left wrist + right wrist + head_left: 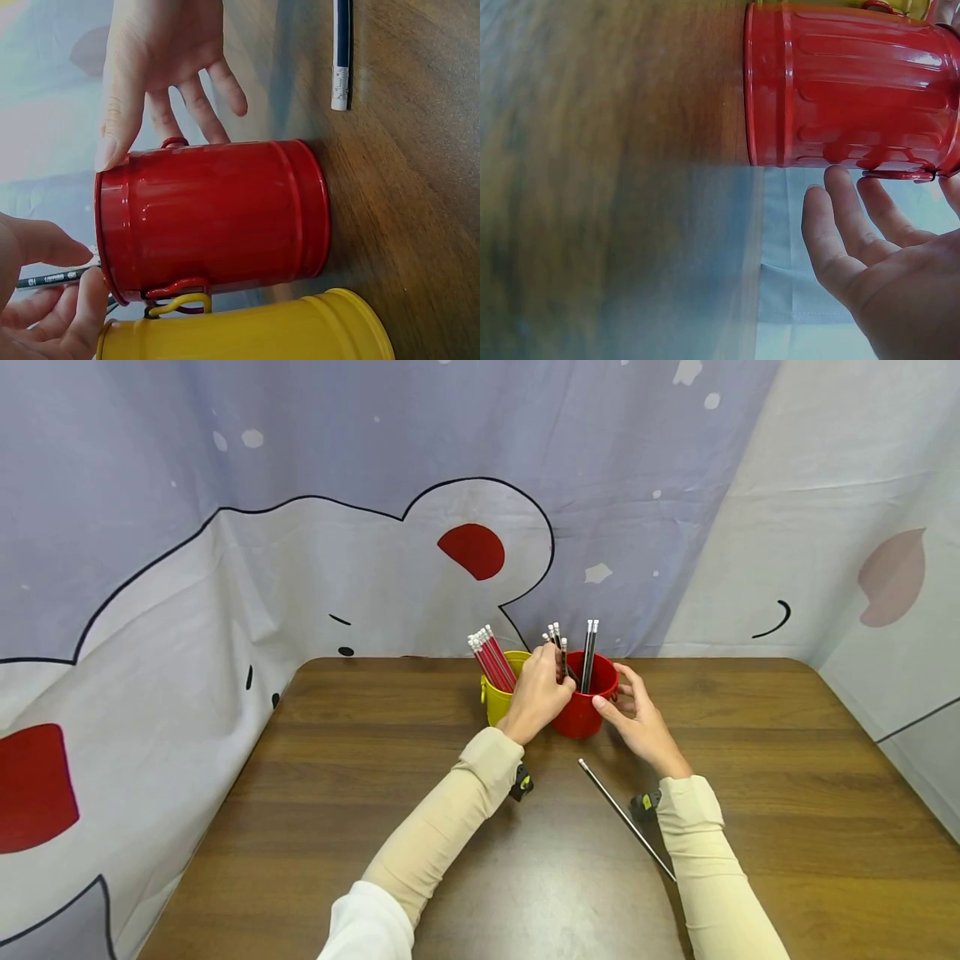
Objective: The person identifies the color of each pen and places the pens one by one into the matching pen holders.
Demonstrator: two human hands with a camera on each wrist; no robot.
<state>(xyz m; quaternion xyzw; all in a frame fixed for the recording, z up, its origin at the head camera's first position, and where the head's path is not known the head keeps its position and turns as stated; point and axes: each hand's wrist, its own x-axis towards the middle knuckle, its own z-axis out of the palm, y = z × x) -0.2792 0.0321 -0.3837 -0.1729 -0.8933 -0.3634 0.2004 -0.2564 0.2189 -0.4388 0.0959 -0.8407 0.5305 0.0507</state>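
My left hand (536, 689) reaches over to the left rim of the red bucket (217, 217), its thumb and fingers pinching black pencils (52, 279) with white erasers; how many sit in the grip I cannot tell. Two more black pencils (589, 656) stand upright in the red bucket. At the bucket's right side is my right hand (637, 718), fingers spread and nearly straight, thumb at the rim and fingertips (838, 180) close along the wall. A yellow bucket (495, 702) stands directly left of the red one, partly hidden by my left hand, with several pink pencils (495, 660) leaning in it.
One black pencil (626, 818) lies diagonally on the wooden table (337, 827), in front of the red bucket and beside my right forearm. Behind the table hangs a patterned curtain (360, 560). Both buckets stand near the table's back edge.
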